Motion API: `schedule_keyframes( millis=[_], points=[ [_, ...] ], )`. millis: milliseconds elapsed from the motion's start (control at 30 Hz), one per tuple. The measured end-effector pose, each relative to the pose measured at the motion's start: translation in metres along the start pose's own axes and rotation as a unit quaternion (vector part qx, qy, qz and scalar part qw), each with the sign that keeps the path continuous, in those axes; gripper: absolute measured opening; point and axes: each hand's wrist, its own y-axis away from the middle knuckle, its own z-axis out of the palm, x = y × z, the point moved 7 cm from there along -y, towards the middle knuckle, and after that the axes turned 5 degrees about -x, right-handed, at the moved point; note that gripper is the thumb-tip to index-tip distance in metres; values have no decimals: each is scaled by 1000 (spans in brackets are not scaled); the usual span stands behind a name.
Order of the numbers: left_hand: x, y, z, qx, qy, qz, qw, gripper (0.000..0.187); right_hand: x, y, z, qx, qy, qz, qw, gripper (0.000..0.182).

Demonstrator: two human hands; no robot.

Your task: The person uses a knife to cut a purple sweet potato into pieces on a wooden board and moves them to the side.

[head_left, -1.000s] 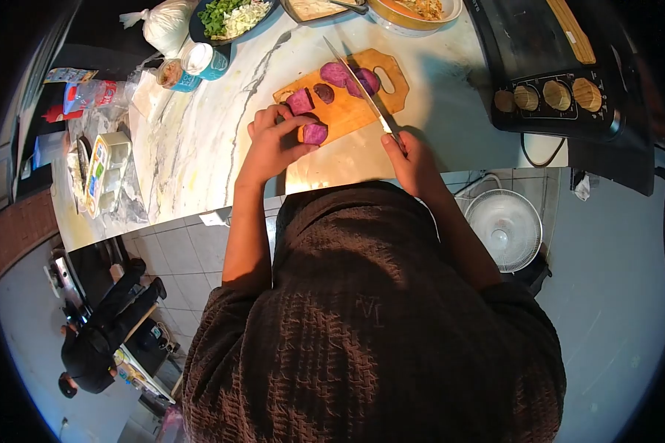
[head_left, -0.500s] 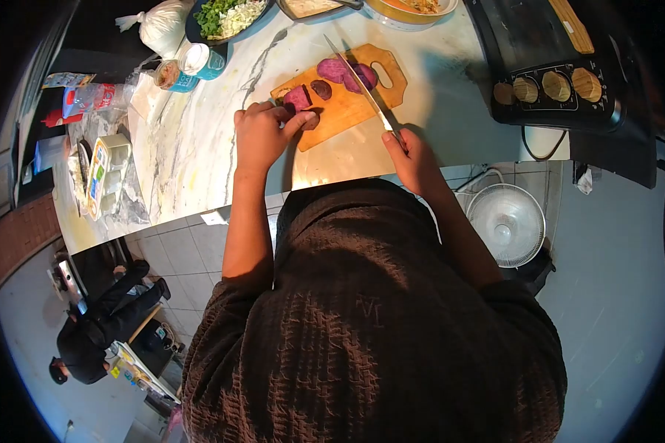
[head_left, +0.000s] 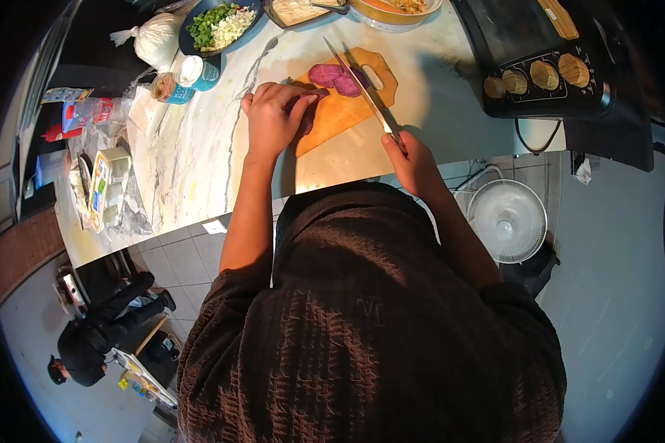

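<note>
My right hand (head_left: 411,162) is wrapped round the handle of a long knife (head_left: 358,83), whose blade points up and left over the board and crosses beside the purple slices. Purple slices (head_left: 335,77) lie together on the orange wooden cutting board (head_left: 340,122), left of its handle hole. At the board's left side, my left hand (head_left: 273,118) has its fingers and thumb closed on dark purple pieces (head_left: 308,118). The fingers partly hide these pieces.
Behind the board are a dark plate (head_left: 191,16) of chopped greens, a tray (head_left: 303,21) and a bowl (head_left: 391,16). Jars (head_left: 197,72) and an egg carton (head_left: 109,184) stand left, a black appliance (head_left: 547,92) right. Another person (head_left: 85,347) is at lower left.
My left hand has closed over the purple pieces, which were more exposed before. The dark small slice beside them no longer shows separately. The view has shifted slightly.
</note>
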Motion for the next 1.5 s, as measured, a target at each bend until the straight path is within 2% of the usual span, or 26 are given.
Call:
schedule_keyframes(
  millis=[33, 167, 233, 267, 433, 533, 633, 767, 867, 933, 1133, 1500],
  points=[
    [-3, 1, 0, 2, 11, -28, 1000, 17, 0, 0, -1, 2, -2, 1, 1000, 41],
    [3, 7, 0, 45, 23, 6, 999, 14, 4, 0, 2, -1, -5, 7, 1000, 42],
    [21, 8, 4, -17, 18, 73, 997, 21, 2, 1, 2, -2, -4, 7, 1000, 42],
    [25, 9, 2, -17, 18, 73, 997, 21, 1, 2, 2, -2, 0, 10, 1000, 43],
    [19, 12, 2, -34, 18, -20, 999, 32, 3, 0, 7, -2, -10, -1, 1000, 44],
    [18, 16, 5, -45, 6, -34, 998, 29, -2, 1, 9, -9, -9, 5, 1000, 44],
    [19, 20, 6, -22, 5, 12, 1000, 27, -4, 1, 10, -17, -1, 15, 1000, 45],
    [19, 26, 11, -30, 29, 18, 999, 27, 3, 0, 12, -12, 0, 5, 1000, 45],
    [20, 29, 18, -30, -5, 33, 999, 26, 3, 1, 13, -8, -2, 2, 1000, 45],
    [16, 29, 22, -72, 0, -42, 997, 26, 3, 4, 14, -5, -3, 6, 1000, 44],
    [21, 28, 21, 16, 5, -51, 999, 31, -4, 11, 26, -23, 19, -2, 1000, 42],
    [15, 36, 26, 4, -32, -72, 997, 28, -26, 21, 28, -11, 92, -44, 995, 38]
  ],
)
